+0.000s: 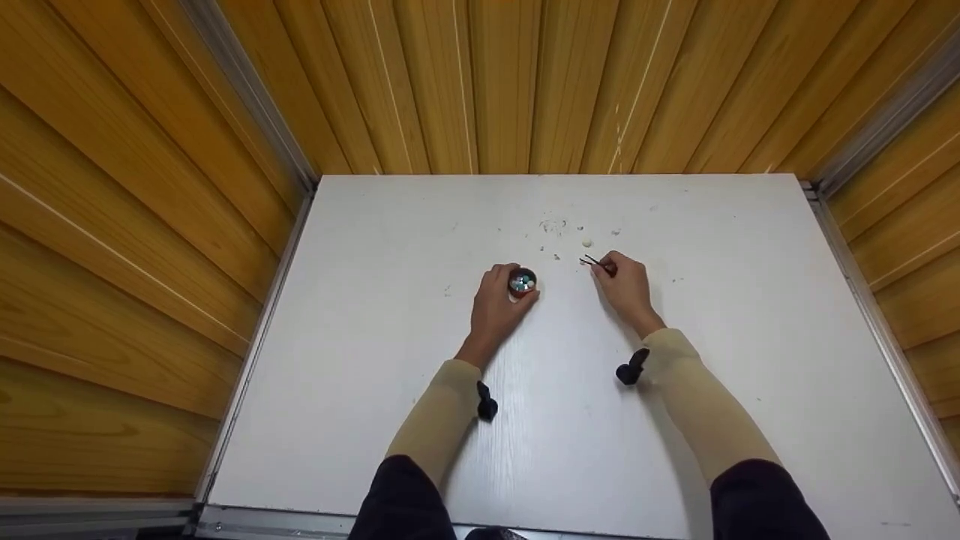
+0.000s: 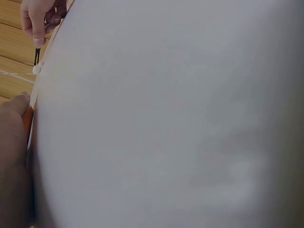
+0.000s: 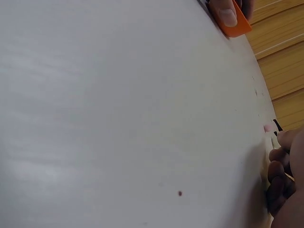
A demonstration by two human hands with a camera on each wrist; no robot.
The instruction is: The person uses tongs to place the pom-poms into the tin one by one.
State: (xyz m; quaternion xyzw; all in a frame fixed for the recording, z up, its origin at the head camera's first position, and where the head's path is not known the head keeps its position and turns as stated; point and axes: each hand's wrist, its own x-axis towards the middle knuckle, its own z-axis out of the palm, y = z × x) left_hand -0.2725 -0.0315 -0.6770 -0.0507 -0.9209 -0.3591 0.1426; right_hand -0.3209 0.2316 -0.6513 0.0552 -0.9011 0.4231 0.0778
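Note:
My left hand (image 1: 496, 306) curls round a small round cup (image 3: 236, 29), orange outside, with thumb and fingers on opposite sides. Several small balls (image 1: 523, 283), white and teal among them, lie in the cup. Right of it, my right hand (image 1: 627, 291) pinches dark tweezers (image 1: 598, 264) just above the table, their tips pointing left and slightly apart. A pale ball (image 1: 587, 243) sits on the table beyond the tips. Near the tips is a small pinkish ball (image 3: 267, 128); whether they touch it I cannot tell.
The white table (image 1: 360, 360) carries scattered specks and small dark marks (image 1: 553, 226) beyond the hands. Wood-patterned panels (image 1: 502, 90) stand at the back and both sides, with metal rails (image 1: 255, 82) at the corners. A small black device (image 1: 634, 367) sits at each wrist.

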